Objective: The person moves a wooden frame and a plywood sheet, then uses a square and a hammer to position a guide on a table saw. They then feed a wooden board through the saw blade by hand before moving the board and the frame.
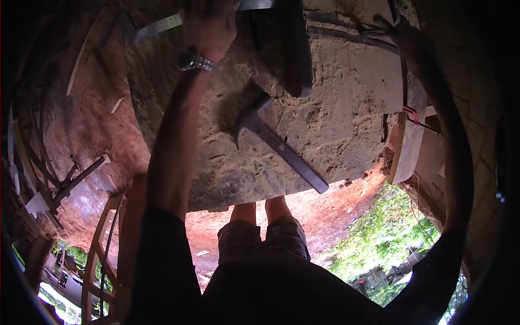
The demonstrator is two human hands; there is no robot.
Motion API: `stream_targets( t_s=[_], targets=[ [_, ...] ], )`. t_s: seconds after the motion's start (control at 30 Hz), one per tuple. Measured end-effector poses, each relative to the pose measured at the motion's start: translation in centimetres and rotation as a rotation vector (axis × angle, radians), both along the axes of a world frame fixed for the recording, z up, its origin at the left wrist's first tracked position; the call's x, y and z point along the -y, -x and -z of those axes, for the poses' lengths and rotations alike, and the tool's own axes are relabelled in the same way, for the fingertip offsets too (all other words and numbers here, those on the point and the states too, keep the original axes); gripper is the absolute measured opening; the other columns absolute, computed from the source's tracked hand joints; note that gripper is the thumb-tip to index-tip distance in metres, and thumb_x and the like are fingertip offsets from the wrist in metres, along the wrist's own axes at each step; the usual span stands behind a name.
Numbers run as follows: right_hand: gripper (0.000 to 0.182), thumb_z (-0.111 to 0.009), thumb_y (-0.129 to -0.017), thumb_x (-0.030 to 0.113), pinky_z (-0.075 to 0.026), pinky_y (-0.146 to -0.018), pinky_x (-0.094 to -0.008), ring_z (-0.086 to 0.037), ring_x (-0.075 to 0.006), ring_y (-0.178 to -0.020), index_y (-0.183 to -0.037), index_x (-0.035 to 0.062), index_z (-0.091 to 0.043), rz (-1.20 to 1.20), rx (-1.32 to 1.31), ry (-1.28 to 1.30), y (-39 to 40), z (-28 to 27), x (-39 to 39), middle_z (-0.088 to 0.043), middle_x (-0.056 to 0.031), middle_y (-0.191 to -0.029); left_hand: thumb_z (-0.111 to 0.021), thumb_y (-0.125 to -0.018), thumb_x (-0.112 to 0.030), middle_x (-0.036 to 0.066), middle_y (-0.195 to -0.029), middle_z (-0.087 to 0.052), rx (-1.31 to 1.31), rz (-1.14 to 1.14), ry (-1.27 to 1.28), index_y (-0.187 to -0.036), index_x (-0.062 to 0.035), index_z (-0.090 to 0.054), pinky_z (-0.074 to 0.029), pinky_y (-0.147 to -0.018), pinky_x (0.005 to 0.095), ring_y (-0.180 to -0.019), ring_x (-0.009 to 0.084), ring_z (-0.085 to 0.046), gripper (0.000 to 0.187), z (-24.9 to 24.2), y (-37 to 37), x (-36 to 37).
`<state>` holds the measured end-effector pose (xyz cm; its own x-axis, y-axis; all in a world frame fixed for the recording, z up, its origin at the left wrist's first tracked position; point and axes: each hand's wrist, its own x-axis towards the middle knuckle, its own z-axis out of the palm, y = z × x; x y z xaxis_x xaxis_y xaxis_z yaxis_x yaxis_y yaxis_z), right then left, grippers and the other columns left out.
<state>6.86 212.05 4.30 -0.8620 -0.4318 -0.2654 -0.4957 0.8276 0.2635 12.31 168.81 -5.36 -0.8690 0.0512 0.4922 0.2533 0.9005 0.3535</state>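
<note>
While the pale strip is being handled at the far part of the table, its full length cannot be verified, as it is cut off by the upper edge of the view. The left hand, with a wristwatch worn above it, is laid over the strip; whether it is gripped or only pressed cannot be told, the fingertips being hidden. The right hand is placed beside the dark bars, its fingers loosely spread; in the shadow, contact cannot be confirmed.

For sound handling, it is judged that the strip should be kept flat and steadied by even pressure, with the fingers held off its edges. The claw hammer is best shifted inward, since its handle end is found at the near edge and could be knocked off.

The strip is noted as narrow, flat and straight, probably metal, with a small dark mark near the hand; it is seen emerging on both sides of that hand. The dark bars are recorded as slender and roughly parallel, and are set toward the table's right side
</note>
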Motion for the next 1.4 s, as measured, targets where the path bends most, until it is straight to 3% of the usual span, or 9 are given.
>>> stream_targets(
  t_s=[0.23, 0.4, 0.63, 0.77, 0.87, 1.0, 1.1, 1.23, 1.4],
  targets=[
    [0.027, -0.06, -0.098, 0.028, -0.053, -0.06, -0.0324, -0.067, -0.0248, -0.064, -0.096, 0.0013, -0.062, 0.994, 0.437, 0.476, 1.4, -5.2, 5.3, -0.066, -0.0161, -0.079, -0.065, -0.09, -0.024, 0.007, -0.099, -0.062, -0.089, 0.041, -0.019, -0.101, -0.0218, -0.068, -0.044, -0.08, 0.0546, -0.097, 0.0322, -0.06, 0.012, 2.0, 0.5, 1.0],
    [0.061, -0.07, -0.084, 0.015, -0.052, -0.08, -0.042, -0.062, -0.0321, -0.105, -0.14, 0.0099, -0.048, -0.346, -0.232, 0.09, -0.3, -5.4, 1.9, -0.067, -0.0129, -0.106, -0.068, -0.087, -0.021, 0.007, -0.097, -0.059, -0.068, 0.035, -0.07, -0.095, -0.0187, -0.065, -0.04, -0.076, 0.0475, -0.091, 0.0292, -0.058, 0.009, 1.2, 0.5, 1.0],
    [0.065, -0.057, -0.092, 0.015, -0.05, -0.09, -0.0487, -0.065, -0.0317, -0.095, -0.152, 0.008, -0.034, -0.143, -0.012, -0.377, -0.4, -5.2, 4.9, -0.064, -0.0122, -0.084, -0.058, -0.095, -0.027, 0.011, -0.107, -0.065, -0.118, -0.095, -0.129, -0.107, -0.0146, -0.065, -0.041, -0.091, 0.0562, -0.102, 0.0354, -0.061, 0.019, 0.7, 5.4, 4.5],
    [0.071, -0.054, -0.088, 0.006, -0.051, -0.096, -0.053, -0.067, -0.0331, -0.064, -0.153, 0.0017, -0.025, 0.046, -0.02, -0.151, -0.6, -0.8, 1.5, -0.061, -0.0139, -0.066, -0.055, -0.095, -0.027, 0.011, -0.116, -0.066, -0.105, -0.146, -0.165, -0.119, -0.0189, -0.065, -0.037, -0.099, 0.067, -0.119, 0.0377, -0.057, 0.027, 0.9, 13.6, 6.0],
    [0.05, -0.054, -0.091, 0.009, -0.053, -0.052, -0.0478, -0.066, -0.0344, -0.062, -0.14, 0.0043, -0.041, -0.076, -0.03, -0.046, 0.0, -0.6, 0.7, -0.061, -0.0153, -0.066, -0.055, -0.093, -0.028, 0.01, -0.132, -0.06, 0.235, -0.131, 0.092, -0.137, -0.0236, -0.055, -0.032, -0.105, 0.0691, -0.132, 0.035, -0.049, 0.044, 5.5, 20.4, 8.1],
    [0.043, -0.06, -0.086, 0.01, -0.053, -0.065, -0.043, -0.067, -0.0302, -0.071, -0.129, 0.0037, -0.054, 0.16, 0.172, 0.256, 2.1, 3.1, -0.4, -0.065, -0.0141, -0.079, -0.059, -0.087, -0.024, 0.008, -0.145, -0.047, -0.004, 0.015, 0.289, -0.134, -0.0258, -0.054, -0.032, -0.107, 0.0698, -0.136, 0.0319, -0.042, 0.047, 8.6, 23.1, 7.1],
    [0.031, -0.064, -0.081, 0.013, -0.052, -0.069, -0.0398, -0.067, -0.0314, -0.088, -0.112, 0.0101, -0.066, 0.479, 0.325, 1.156, 1.2, 3.6, 0.6, -0.066, -0.0154, -0.104, -0.058, -0.088, -0.019, 0.008, -0.134, -0.053, 0.195, 0.019, 0.096, -0.125, -0.0249, -0.057, -0.034, -0.106, 0.0684, -0.13, 0.0325, -0.047, 0.038, 6.1, 23.4, 6.0],
    [0.023, -0.06, -0.095, 0.008, -0.053, -0.078, -0.0377, -0.066, -0.0299, -0.085, -0.117, 0.0071, -0.065, 0.332, -0.072, 0.802, -0.5, 4.1, 0.9, -0.066, -0.0091, -0.111, -0.049, -0.099, -0.022, 0.012, -0.116, -0.062, 0.096, 0.075, 0.065, -0.113, -0.0187, -0.06, -0.04, -0.096, 0.0589, -0.113, 0.0376, -0.057, 0.018, 3.7, 23.8, 5.1],
    [0.019, -0.059, -0.094, 0.007, -0.052, -0.075, -0.0354, -0.061, -0.0161, -0.076, -0.111, -0.0007, -0.063, 0.92, -0.082, 1.586, -0.5, 3.4, 6.2, -0.061, -0.002, -0.093, -0.05, -0.101, -0.027, 0.012, -0.114, -0.062, 0.091, 0.117, 0.029, -0.111, -0.0155, -0.059, -0.041, -0.096, 0.055, -0.112, 0.0371, -0.057, 0.018, 3.2, 23.5, 4.9]
  ],
)
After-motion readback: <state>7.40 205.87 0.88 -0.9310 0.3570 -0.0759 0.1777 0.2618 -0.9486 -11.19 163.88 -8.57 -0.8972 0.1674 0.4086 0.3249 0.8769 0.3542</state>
